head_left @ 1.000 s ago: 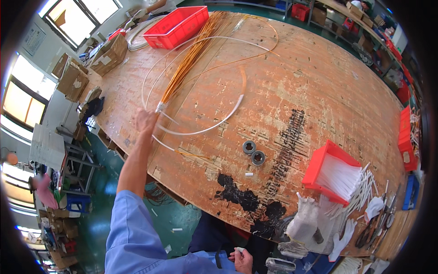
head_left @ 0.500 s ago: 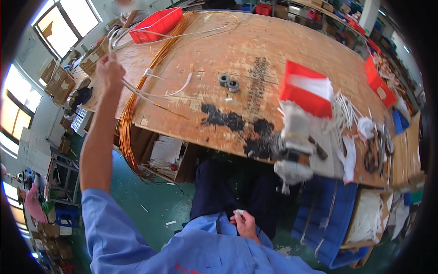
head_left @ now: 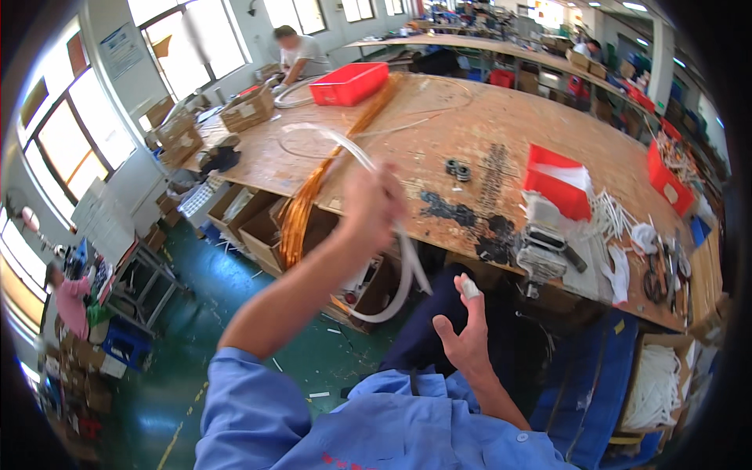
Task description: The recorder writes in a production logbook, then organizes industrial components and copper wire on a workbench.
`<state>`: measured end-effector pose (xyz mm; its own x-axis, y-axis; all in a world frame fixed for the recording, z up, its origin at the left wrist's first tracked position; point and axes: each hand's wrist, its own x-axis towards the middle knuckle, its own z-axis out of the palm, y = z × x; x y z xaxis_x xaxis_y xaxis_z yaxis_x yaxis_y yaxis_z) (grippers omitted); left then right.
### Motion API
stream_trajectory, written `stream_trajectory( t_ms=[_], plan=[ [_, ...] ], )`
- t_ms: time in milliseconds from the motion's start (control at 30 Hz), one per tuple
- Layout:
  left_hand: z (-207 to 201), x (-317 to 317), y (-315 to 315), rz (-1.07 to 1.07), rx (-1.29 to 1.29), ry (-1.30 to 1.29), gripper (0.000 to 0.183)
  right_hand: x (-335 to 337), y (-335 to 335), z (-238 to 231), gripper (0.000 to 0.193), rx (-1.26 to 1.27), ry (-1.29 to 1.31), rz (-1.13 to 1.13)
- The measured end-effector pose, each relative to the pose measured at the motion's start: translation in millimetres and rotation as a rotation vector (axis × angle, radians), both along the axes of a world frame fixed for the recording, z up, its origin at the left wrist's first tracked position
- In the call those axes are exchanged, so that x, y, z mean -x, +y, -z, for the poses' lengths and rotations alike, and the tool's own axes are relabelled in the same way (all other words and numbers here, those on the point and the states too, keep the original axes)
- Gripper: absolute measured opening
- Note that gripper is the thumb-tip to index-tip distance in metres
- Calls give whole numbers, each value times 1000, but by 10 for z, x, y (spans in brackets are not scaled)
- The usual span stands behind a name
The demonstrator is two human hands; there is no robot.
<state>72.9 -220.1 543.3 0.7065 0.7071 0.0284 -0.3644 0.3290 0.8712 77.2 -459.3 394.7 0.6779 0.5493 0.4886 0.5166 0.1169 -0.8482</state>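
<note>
My left hand [head_left: 374,205], blurred by motion, is closed around white sleeved wire [head_left: 406,270] above the table's front edge. One part of the wire arcs away over the tabletop; the other hangs in a loop below the hand. My right hand [head_left: 468,341] is raised over my lap, thumb and forefinger apart, with nothing in it. A white wrap [head_left: 469,288] covers its forefinger tip. Left of my left hand, a bundle of copper-coloured wires [head_left: 307,205] crosses the table and droops over its front edge. Two small grey rings [head_left: 457,169] lie mid-table.
A red tray [head_left: 350,84] stands at the far left of the worn wooden table [head_left: 407,141]. To the right are a red bin [head_left: 558,190], a clamp-like metal device [head_left: 540,251], white tubes [head_left: 612,215] and scissors [head_left: 652,282]. Cardboard boxes [head_left: 262,235] sit below; people work beyond.
My left hand has come from the far left toward me and rightward, bringing the white wire along. My right hand has risen from my lap and spread. The view has tilted up.
</note>
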Motion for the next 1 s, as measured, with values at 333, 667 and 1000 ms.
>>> stream_trajectory(
  t_ms=[333,667,1000],
  plan=[
    [549,-334,-229,86,386,-25,12,29,-117,-3,21,60,468,-71],
    [807,-1156,2574,-59,384,-37,16,-332,-2172,-338,16,549,318,130],
    [-963,-2984,1655,185,-48,-157,23,-773,-2991,-788,10,687,158,486]
  ],
)
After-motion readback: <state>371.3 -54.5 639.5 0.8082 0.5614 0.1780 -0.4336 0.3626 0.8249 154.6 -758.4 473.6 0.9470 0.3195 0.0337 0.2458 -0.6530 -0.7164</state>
